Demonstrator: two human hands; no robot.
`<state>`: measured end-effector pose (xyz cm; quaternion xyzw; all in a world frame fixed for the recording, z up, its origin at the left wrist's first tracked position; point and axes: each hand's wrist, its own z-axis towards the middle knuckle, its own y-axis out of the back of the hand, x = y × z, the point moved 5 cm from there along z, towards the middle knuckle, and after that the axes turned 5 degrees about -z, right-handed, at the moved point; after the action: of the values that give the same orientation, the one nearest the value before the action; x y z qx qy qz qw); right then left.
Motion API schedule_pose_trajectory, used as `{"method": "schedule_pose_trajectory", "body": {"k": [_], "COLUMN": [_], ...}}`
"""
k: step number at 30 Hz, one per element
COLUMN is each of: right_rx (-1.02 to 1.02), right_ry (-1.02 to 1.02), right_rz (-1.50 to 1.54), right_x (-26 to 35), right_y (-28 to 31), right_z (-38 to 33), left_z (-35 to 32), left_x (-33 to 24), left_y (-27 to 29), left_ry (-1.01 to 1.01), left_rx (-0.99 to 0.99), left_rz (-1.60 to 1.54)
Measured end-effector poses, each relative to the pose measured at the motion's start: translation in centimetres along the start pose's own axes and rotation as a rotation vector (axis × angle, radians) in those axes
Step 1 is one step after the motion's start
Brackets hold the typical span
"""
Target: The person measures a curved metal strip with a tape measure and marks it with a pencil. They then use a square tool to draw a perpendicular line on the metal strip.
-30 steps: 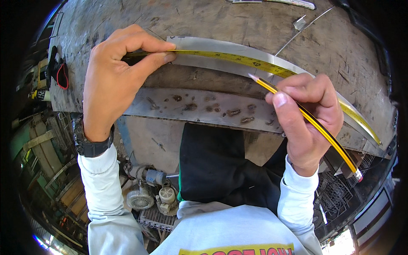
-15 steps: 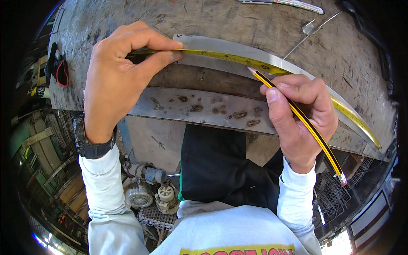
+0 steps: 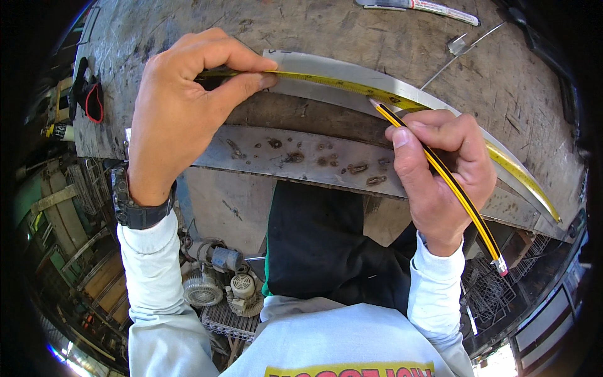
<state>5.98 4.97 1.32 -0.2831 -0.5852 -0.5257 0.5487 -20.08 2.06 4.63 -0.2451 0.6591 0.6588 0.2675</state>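
My left hand (image 3: 182, 113) pinches the end of a yellow tape measure (image 3: 339, 83) against the left end of a long grey metal strip (image 3: 352, 72) lying on the workbench. The tape runs rightward along the strip toward the table's right corner. My right hand (image 3: 440, 169) grips a yellow-and-black striped pencil (image 3: 458, 195), its tip touching the tape and strip near the middle. A dark watch sits on my left wrist.
The scarred wooden bench top (image 3: 352, 31) has a steel angle edge (image 3: 301, 157) with weld spatter. A thin metal rod (image 3: 461, 53) and a flat tool (image 3: 421, 6) lie at the back. Black-and-red gloves (image 3: 88, 100) sit at the left. Small motors (image 3: 220, 283) rest on the floor below.
My right hand has slid the pencil tip slightly along the tape and tilted the pencil steeper. My left hand keeps its pinch on the tape's end.
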Motion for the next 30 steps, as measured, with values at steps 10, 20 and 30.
{"method": "schedule_pose_trajectory", "body": {"k": [10,20,30], "right_rx": [-0.016,0.082,0.041], "right_ry": [-0.085,-0.102,-0.103], "right_rz": [0.139,0.218,0.152], "right_x": [-0.6,-0.6,0.6], "right_y": [0.2,0.3,0.1], "right_z": [0.0,-0.1,0.1], "left_z": [0.0,-0.1,0.0], "left_x": [-0.1,0.0,0.1], "left_y": [0.0,0.0,0.0], "left_ry": [-0.002,-0.013,-0.015], "left_rx": [0.002,-0.004,-0.015], "left_rz": [0.02,0.019,-0.007]}}
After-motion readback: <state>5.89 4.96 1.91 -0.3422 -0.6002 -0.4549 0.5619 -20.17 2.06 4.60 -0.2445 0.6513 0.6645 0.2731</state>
